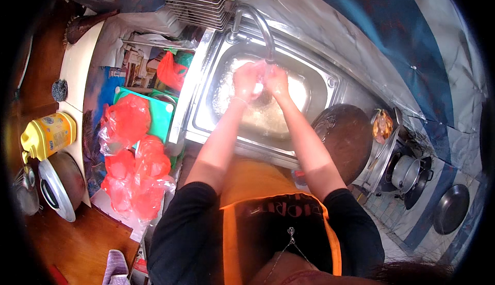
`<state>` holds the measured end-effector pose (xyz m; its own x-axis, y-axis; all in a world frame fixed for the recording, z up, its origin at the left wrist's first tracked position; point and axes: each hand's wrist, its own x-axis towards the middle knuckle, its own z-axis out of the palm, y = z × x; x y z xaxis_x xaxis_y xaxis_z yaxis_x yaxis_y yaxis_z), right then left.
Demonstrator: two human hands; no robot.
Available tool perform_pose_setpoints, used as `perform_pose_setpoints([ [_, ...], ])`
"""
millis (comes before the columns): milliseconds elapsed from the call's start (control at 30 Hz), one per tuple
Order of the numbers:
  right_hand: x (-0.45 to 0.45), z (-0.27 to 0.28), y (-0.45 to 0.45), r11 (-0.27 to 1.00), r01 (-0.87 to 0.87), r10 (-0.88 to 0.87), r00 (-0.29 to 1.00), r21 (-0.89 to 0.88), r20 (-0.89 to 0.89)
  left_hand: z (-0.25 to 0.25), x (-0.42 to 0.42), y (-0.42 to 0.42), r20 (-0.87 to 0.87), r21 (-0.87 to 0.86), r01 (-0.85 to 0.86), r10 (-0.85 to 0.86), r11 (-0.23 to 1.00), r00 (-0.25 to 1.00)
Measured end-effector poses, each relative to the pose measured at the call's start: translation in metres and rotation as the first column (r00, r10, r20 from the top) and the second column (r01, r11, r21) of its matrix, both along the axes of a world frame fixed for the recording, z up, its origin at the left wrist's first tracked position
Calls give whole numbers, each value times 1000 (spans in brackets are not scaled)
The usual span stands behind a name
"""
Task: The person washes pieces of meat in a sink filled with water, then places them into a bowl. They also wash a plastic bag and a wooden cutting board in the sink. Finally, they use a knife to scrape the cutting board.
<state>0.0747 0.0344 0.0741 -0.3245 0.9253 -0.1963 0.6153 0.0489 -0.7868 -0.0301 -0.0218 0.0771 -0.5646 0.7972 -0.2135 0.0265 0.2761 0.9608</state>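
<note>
My left hand (245, 78) and my right hand (277, 80) are close together over a stainless-steel sink (314, 109), right under the spout of a curved chrome faucet (265, 26). Something pinkish shows between the fingers, and a bright white patch sits beside the left palm. Glare and blur hide what it is and whether either hand grips it. Below my hands the basin holds water, with bright reflections and foam-like spots at its left side.
A wire dish rack (197, 4) stands behind the faucet. Right of the sink are a large dark round board (342, 142) and a metal pot (406, 173) on a stove. Red plastic bags (129, 120), a green board (160, 120) and a yellow jug (49, 135) are at left.
</note>
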Motion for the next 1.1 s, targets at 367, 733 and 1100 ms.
perform_pose_setpoints([
  [367,50,-7,19,913,134,-293,873,-386,-391,39,21,58,42,-89,315,-313,945,949],
  [733,20,17,25,926,-37,-60,968,-377,-242,27,-13,-31,-336,-77,538,-530,840,779],
  [1100,-14,7,-11,871,-286,91,892,-398,-443,11,-13,-49,-144,-29,-61,56,998,988],
])
